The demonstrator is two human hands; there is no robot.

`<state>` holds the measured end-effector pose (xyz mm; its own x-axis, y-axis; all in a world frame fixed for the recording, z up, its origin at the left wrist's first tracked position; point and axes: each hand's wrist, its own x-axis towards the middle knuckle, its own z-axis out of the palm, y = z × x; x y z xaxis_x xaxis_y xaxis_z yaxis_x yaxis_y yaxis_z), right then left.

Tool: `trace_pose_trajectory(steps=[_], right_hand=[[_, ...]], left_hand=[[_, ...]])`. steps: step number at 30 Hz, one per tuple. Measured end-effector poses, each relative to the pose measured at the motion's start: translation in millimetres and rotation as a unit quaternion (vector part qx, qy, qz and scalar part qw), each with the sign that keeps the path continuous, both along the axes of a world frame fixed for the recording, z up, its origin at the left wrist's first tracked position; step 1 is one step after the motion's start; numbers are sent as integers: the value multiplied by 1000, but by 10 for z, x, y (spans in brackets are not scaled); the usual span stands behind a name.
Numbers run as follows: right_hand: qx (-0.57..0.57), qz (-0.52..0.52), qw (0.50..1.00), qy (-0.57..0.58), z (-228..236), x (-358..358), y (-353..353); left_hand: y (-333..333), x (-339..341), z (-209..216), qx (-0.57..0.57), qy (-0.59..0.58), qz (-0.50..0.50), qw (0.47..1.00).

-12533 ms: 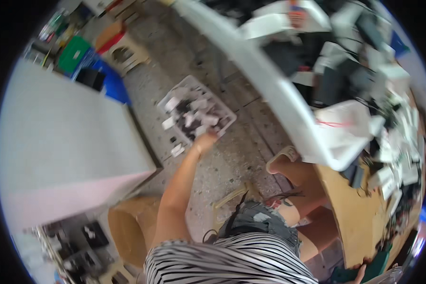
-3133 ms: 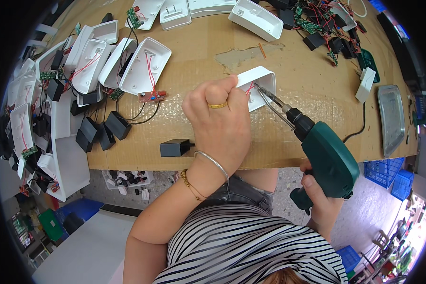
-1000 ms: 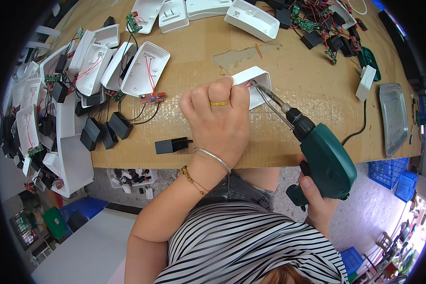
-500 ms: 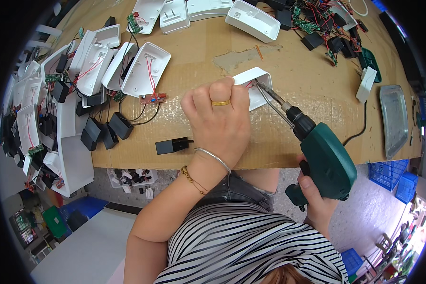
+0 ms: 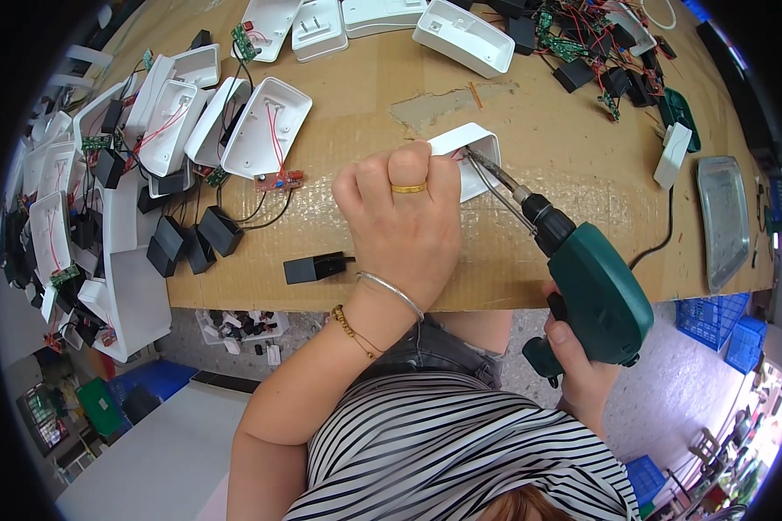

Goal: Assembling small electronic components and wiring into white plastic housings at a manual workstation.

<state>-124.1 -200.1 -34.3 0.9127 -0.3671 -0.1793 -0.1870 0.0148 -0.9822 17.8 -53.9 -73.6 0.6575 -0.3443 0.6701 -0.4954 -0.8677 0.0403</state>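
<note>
— Where is the white housing (image 5: 472, 184) held?

— Over the cardboard-covered tabletop (image 5: 508, 269); whether it is rested there cannot be told. Its left end is gripped by the curled left hand (image 5: 406, 217). The handle of the green gun-shaped tool (image 5: 604, 291) is wrapped by the right hand (image 5: 585, 373), and its metal tip (image 5: 493, 170) is pointed inside, near the red wires (image 5: 457, 154).

— How is this best done?

— The housing should be firmly braced and the tip, probably hot, steered away from plastic walls and fingers.

— And room?

— Leftward, sweeps are limited by a black box (image 5: 313, 267) near the wrist and tabletop edge, then by wired housings (image 5: 265, 130). More space is offered rightward, before the cord (image 5: 668, 217) and metal tray (image 5: 725, 224).
</note>
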Motion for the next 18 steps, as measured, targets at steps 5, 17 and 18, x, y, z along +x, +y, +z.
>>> trace_pose_trajectory(steps=[5, 17, 18], right_hand=[[5, -40, 999, 30, 0, 14, 30], [13, -57, 998, 24, 22, 23, 52], [13, -57, 998, 24, 20, 23, 51]], left_hand=[[-1, 3, -4, -6, -4, 2, 1000], [2, 1, -1, -17, 8, -3, 1000], [2, 1, -1, -17, 10, -3, 1000]])
